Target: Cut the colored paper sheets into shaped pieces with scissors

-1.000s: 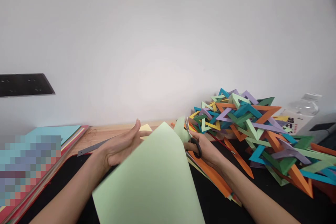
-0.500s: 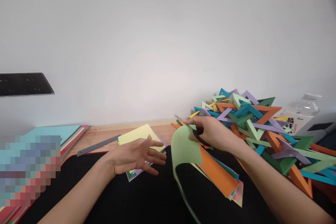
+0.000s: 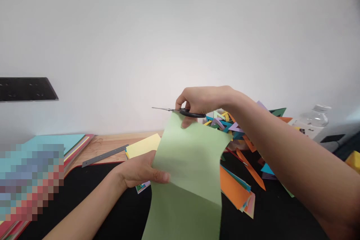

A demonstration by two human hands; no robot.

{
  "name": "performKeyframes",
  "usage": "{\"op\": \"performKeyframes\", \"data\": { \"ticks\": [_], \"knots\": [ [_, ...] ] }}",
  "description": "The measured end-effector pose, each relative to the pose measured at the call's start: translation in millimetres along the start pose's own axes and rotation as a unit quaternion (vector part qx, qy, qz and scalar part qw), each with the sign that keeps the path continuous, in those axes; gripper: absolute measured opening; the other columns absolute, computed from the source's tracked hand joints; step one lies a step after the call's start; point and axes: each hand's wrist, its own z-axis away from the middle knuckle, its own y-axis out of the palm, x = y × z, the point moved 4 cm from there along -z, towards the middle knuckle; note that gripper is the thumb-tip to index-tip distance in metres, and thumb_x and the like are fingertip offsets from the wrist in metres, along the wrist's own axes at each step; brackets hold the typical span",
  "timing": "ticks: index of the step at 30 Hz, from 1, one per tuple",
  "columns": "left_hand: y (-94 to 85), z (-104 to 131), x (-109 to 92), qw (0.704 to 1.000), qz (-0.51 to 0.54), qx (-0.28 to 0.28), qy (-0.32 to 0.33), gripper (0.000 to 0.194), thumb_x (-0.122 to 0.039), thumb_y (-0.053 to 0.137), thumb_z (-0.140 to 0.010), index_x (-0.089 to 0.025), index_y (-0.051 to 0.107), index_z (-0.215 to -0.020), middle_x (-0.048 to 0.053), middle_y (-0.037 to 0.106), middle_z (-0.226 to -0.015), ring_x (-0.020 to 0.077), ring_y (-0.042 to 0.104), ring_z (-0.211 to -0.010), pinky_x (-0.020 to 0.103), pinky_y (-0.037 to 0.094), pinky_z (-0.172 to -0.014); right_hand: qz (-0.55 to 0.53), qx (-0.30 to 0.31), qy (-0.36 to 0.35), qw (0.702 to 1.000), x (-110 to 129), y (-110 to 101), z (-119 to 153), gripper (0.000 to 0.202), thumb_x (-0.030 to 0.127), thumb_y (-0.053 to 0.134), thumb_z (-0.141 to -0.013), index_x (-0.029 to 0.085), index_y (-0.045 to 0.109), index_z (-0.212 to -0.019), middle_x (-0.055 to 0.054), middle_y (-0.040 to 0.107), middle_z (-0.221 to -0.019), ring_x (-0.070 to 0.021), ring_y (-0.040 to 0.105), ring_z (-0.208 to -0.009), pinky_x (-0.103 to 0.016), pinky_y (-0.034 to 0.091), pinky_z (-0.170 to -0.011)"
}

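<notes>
A light green sheet of paper (image 3: 191, 157) hangs in front of me, bent across its lower half. My left hand (image 3: 144, 170) grips its left edge, thumb on the near face and fingers hidden behind. At the sheet's top edge my right hand (image 3: 201, 101) is closed around black-handled scissors (image 3: 192, 113), with the thumb side pinching the paper too. The blades point left, beyond the sheet's upper left corner. Behind the sheet lies a yellow-topped stack of paper pieces (image 3: 143, 146), partly covered. Orange and other coloured paper strips (image 3: 233, 189) lie to its right.
Folded paper shapes (image 3: 222, 122) are heaped at the right, partly behind my right arm, near a clear bottle (image 3: 316, 120). A metal ruler (image 3: 105, 155) lies at the back left. Coloured sheets (image 3: 74, 140) are stacked at the left on the black mat (image 3: 120, 210).
My right hand has moved left and up with the scissors and the green paper, which now faces me spread out. My left hand, open before, has closed on the paper's left edge.
</notes>
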Motion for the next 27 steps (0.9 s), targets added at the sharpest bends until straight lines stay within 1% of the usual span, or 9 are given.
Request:
{"op": "performKeyframes", "data": {
  "ticks": [6, 8, 10, 12, 14, 17, 20, 24, 27],
  "knots": [
    [4.2, -1.0, 0.8, 0.999, 0.023, -0.034, 0.012, 0.041, -0.024, 0.074, -0.074, -0.021, 0.065, -0.114, 0.009, 0.069, -0.113, 0.0258, 0.064, -0.103, 0.037, 0.047, -0.089, -0.114, -0.019, 0.004, 0.993, -16.6, 4.9, -29.2, 0.030, 0.033, 0.083, -0.055, 0.021, 0.072, -0.080, 0.002, 0.065, -0.063, -0.0144, 0.059, -0.056, -0.028, 0.042, -0.055],
    [2.9, -1.1, 0.0, 0.997, 0.042, -0.064, -0.003, 0.037, -0.022, 0.073, -0.076, -0.021, 0.066, -0.112, 0.009, 0.071, -0.110, 0.0241, 0.066, -0.099, 0.036, 0.049, -0.086, -0.165, -0.068, 0.001, 0.984, -24.3, 7.6, -33.6, 0.027, 0.032, 0.080, -0.061, 0.017, 0.070, -0.082, 0.000, 0.064, -0.062, -0.0149, 0.060, -0.058, -0.028, 0.043, -0.058],
    [-0.7, 0.8, -2.6, 0.994, 0.055, -0.094, -0.019, 0.036, -0.022, 0.072, -0.077, -0.020, 0.066, -0.112, 0.009, 0.071, -0.109, 0.0232, 0.067, -0.095, 0.035, 0.051, -0.084, -0.196, -0.197, 0.009, 0.960, -34.3, 5.9, -28.8, 0.026, 0.031, 0.075, -0.069, 0.014, 0.067, -0.087, -0.002, 0.065, -0.065, -0.0156, 0.061, -0.061, -0.029, 0.043, -0.059],
    [-7.1, 4.9, -8.3, 0.990, 0.060, -0.129, -0.022, 0.037, -0.022, 0.071, -0.078, -0.019, 0.064, -0.114, 0.010, 0.071, -0.111, 0.0238, 0.068, -0.096, 0.036, 0.052, -0.085, -0.178, -0.380, 0.036, 0.907, -45.3, 4.8, -9.6, 0.027, 0.030, 0.071, -0.073, 0.013, 0.064, -0.092, -0.004, 0.064, -0.070, -0.0165, 0.060, -0.063, -0.029, 0.042, -0.058],
    [-14.8, 10.9, -16.7, 0.983, 0.061, -0.170, -0.011, 0.040, -0.022, 0.070, -0.079, -0.019, 0.060, -0.118, 0.011, 0.068, -0.116, 0.0254, 0.066, -0.100, 0.037, 0.052, -0.087, -0.181, -0.461, 0.036, 0.868, -51.4, 16.7, 13.9, 0.025, 0.032, 0.068, -0.076, 0.014, 0.061, -0.093, -0.004, 0.065, -0.072, -0.0171, 0.060, -0.066, -0.029, 0.042, -0.058],
    [-24.6, 20.1, -29.9, 0.971, 0.045, -0.233, 0.007, 0.047, -0.020, 0.068, -0.081, -0.020, 0.053, -0.125, 0.011, 0.065, -0.122, 0.0265, 0.063, -0.107, 0.036, 0.053, -0.088, -0.296, -0.416, 0.050, 0.858, -57.2, 56.4, 40.7, 0.032, 0.043, 0.066, -0.077, 0.016, 0.058, -0.091, -0.004, 0.064, -0.070, -0.0174, 0.060, -0.064, -0.028, 0.044, -0.056],
    [-26.8, 24.4, -37.4, 0.970, 0.036, -0.240, 0.015, 0.048, -0.021, 0.065, -0.083, -0.021, 0.050, -0.129, 0.010, 0.064, -0.124, 0.0254, 0.063, -0.107, 0.033, 0.055, -0.086, -0.460, -0.304, 0.030, 0.834, -51.5, 103.9, 51.8, 0.038, 0.049, 0.070, -0.071, 0.017, 0.056, -0.086, -0.004, 0.065, -0.070, -0.0173, 0.060, -0.063, -0.028, 0.045, -0.056],
    [-30.5, 25.8, -35.2, 0.971, 0.037, -0.234, 0.015, 0.046, -0.022, 0.065, -0.084, -0.022, 0.051, -0.128, 0.008, 0.065, -0.123, 0.0249, 0.063, -0.108, 0.032, 0.055, -0.085, -0.606, -0.293, 0.059, 0.737, -46.1, 145.6, 50.9, 0.047, 0.044, 0.084, -0.053, 0.019, 0.053, -0.078, 0.002, 0.059, -0.061, -0.0131, 0.053, -0.053, -0.026, 0.042, -0.052],
    [-33.5, 24.9, -31.2, 0.980, 0.044, -0.191, 0.030, 0.043, -0.025, 0.070, -0.080, -0.020, 0.058, -0.121, 0.008, 0.070, -0.114, 0.0252, 0.065, -0.104, 0.030, 0.055, -0.082, -0.659, -0.323, 0.086, 0.674, -45.6, 164.6, 46.8, 0.045, 0.038, 0.085, -0.052, 0.018, 0.054, -0.077, 0.004, 0.057, -0.062, -0.0108, 0.049, -0.054, -0.024, 0.039, -0.054]
  ]
}}
